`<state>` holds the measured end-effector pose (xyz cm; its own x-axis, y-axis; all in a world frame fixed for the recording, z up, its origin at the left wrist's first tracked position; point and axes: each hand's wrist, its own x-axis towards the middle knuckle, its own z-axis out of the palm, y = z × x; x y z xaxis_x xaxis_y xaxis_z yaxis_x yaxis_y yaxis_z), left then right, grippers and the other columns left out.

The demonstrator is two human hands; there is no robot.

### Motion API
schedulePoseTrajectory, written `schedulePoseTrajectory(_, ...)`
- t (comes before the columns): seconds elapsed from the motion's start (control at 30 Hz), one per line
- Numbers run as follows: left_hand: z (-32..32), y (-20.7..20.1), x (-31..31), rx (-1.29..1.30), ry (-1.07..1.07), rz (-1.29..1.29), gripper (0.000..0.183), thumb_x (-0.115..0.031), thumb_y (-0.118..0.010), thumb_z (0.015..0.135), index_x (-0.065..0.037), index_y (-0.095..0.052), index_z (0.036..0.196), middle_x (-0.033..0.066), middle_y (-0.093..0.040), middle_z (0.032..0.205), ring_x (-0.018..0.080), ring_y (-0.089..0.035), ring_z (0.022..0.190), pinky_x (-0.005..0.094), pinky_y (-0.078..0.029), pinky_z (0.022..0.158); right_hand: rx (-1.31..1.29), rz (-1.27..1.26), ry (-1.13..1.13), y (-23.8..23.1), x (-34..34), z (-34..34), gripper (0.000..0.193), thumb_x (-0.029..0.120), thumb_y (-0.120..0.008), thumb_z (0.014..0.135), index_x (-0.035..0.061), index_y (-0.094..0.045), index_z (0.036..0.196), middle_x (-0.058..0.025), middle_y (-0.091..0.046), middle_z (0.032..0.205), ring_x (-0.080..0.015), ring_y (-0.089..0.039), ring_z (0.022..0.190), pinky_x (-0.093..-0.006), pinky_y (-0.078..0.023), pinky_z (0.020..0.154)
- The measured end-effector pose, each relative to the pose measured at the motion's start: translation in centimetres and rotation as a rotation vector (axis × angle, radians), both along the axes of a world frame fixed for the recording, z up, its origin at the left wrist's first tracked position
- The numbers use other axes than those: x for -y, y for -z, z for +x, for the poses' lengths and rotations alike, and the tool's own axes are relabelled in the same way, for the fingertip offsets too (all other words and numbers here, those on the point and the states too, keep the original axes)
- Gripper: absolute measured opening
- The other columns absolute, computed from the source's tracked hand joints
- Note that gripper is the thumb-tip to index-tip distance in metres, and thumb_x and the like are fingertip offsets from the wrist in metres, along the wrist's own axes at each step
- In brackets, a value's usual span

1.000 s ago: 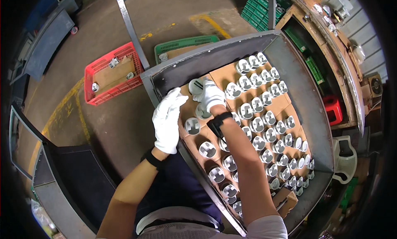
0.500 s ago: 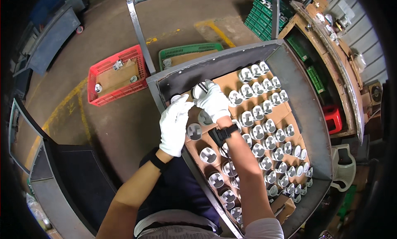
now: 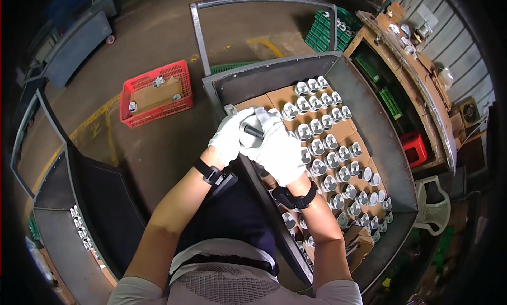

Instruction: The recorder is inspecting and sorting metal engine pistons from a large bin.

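Note:
My left hand (image 3: 228, 135) and my right hand (image 3: 280, 149), both in white gloves, meet above the near left corner of a deep metal bin (image 3: 222, 80). Between them is a pale grey metal piston (image 3: 247, 140), mostly covered by the gloves, with the left fingers closed round its side. A short dark rod (image 3: 254, 131) lies across it, against the closed fingers of my right hand. Below and to the right, many silver pistons (image 3: 317, 146) stand in rows on brown cardboard (image 3: 346, 129) inside the bin.
A red plastic crate (image 3: 157, 120) with a few metal parts sits on the floor at left. Stacked green crates (image 3: 323, 33) stand at the far right, by a wooden workbench (image 3: 401, 88). A white chair (image 3: 435, 204) is beside the bin; a second metal bin (image 3: 84, 252) is at lower left.
My hands have come together and drawn back toward me from the far left corner of the bin. A piston is now between them. The head view has shifted slightly.

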<state>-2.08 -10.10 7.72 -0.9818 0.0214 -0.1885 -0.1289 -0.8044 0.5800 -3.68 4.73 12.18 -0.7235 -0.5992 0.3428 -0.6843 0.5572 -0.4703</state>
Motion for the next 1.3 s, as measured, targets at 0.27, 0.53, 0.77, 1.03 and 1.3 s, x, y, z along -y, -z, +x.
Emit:
schedulePoseTrajectory(0.27, 4.4, 1.5, -0.4, -0.268, 0.086, -0.036, 0.035, -0.013, -0.055, 0.097, 0.004, -0.054, 0.127, 0.011, -0.064, 0.117, 0.0203, -0.065, 0.103, 0.0333, -0.053, 0.093, 0.115, -0.082, -0.178, -1.3, -2.4, 3.1, 0.087, 0.037, -0.083, 0.072, 0.0027, -0.044, 0.142, -0.0211, -0.056, 0.131, -0.0345, -0.06, 0.115, -0.0381, -0.049, 0.097)
schedulePoseTrajectory(0.53, 5.8, 0.5, 0.4, -0.189, 0.011, -0.116, 0.042, -0.021, -0.056, 0.095, 0.001, -0.054, 0.131, 0.011, -0.067, 0.114, 0.02, -0.067, 0.103, 0.0329, -0.057, 0.087, 0.063, -0.229, 0.188, 3.1, -9.1, 2.3, 0.027, 0.019, -0.067, 0.091, 0.0003, -0.06, 0.11, -0.019, -0.065, 0.089, -0.0331, -0.065, 0.082, -0.0411, -0.051, 0.072)
schedulePoseTrajectory(0.77, 5.6, 0.1, 0.9, -0.146, -0.008, -0.252, 0.029, -0.016, -0.053, 0.096, -0.001, -0.066, 0.118, 0.0066, -0.067, 0.114, 0.0172, -0.067, 0.103, 0.0309, -0.055, 0.09, 0.192, -0.179, 0.096, 2.6, -8.7, 3.4, 0.024, 0.02, -0.068, 0.091, -0.0015, -0.062, 0.101, -0.0222, -0.066, 0.088, -0.0398, -0.063, 0.085, -0.0415, -0.05, 0.072)
schedulePoseTrajectory(1.03, 4.5, 0.5, 3.4, -0.025, -0.138, -0.325, 0.02, -0.014, -0.059, 0.094, -0.004, -0.071, 0.107, 0.0052, -0.071, 0.106, 0.0165, -0.069, 0.099, 0.0295, -0.056, 0.085, 0.066, -0.033, 0.142, 3.7, -8.9, 4.2, 0.033, 0.032, -0.065, 0.092, -0.0004, -0.063, 0.089, -0.0238, -0.063, 0.074, -0.0423, -0.062, 0.07, -0.0478, -0.047, 0.061)
schedulePoseTrajectory(1.3, 4.4, 2.0, 5.2, -0.046, -0.026, -0.301, 0.024, -0.012, -0.059, 0.094, -0.002, -0.069, 0.113, 0.0066, -0.07, 0.11, 0.0158, -0.068, 0.1, 0.029, -0.055, 0.088, 0.167, -0.031, 0.133, 3.1, -8.9, 5.3, 0.031, 0.032, -0.067, 0.092, 0.0008, -0.064, 0.09, -0.0226, -0.065, 0.077, -0.0421, -0.063, 0.074, -0.0466, -0.048, 0.063)
